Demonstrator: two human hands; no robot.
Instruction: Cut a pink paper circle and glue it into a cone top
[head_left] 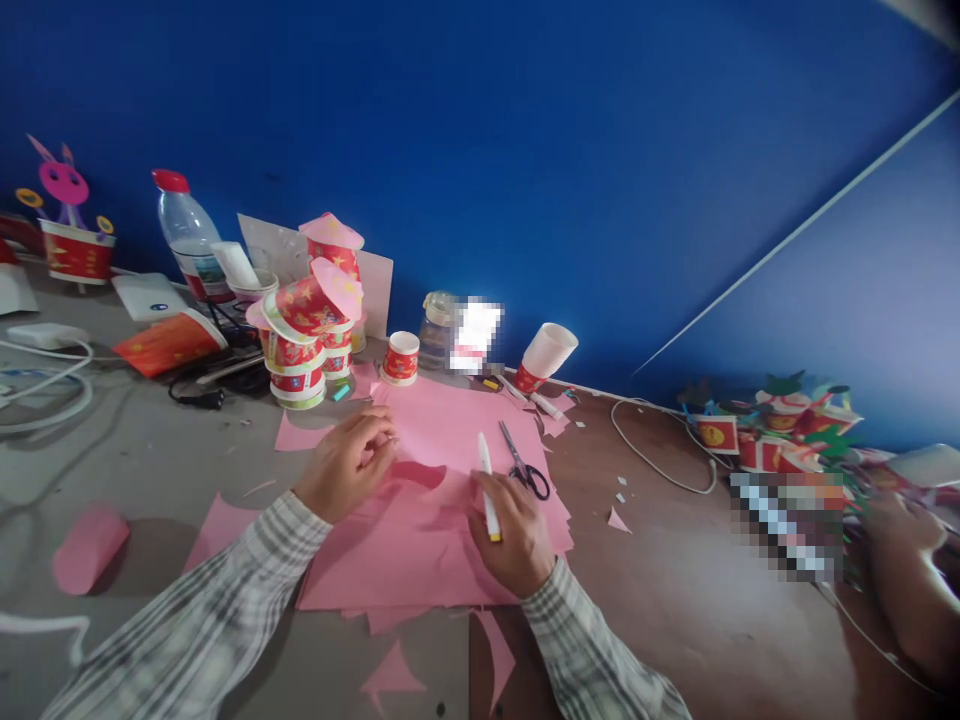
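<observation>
1. We have a white pen (489, 500) in our right hand (516, 528). Our fingers there are wrapped around it, and its yellow end points down toward us. It is over the right part of the pink paper (457, 415).
2. The pink paper lies in a pile in the middle of the desk (660, 610).
3. Our left hand (349, 462) is over the left part of the pile. Its fingers are curled, but we cannot tell if they pinch anything.
4. The scissors (517, 457) lie on the paper, just beside our right hand. The blades point away from us.
5. Small pink scraps (619, 520) are on both sides of the pile, and more lie near us.
6. At the back edge of the paper we see a small red cup (400, 358) standing up. To its left are stacked red cups (296, 352) with pink tops.
7. Farther left stands a bottle (187, 222) with a red cap.
8. Far to the right, we see another person's hand (904, 522) near more little cups (772, 450).
9. Behind it all is a blue wall (450, 130).
</observation>
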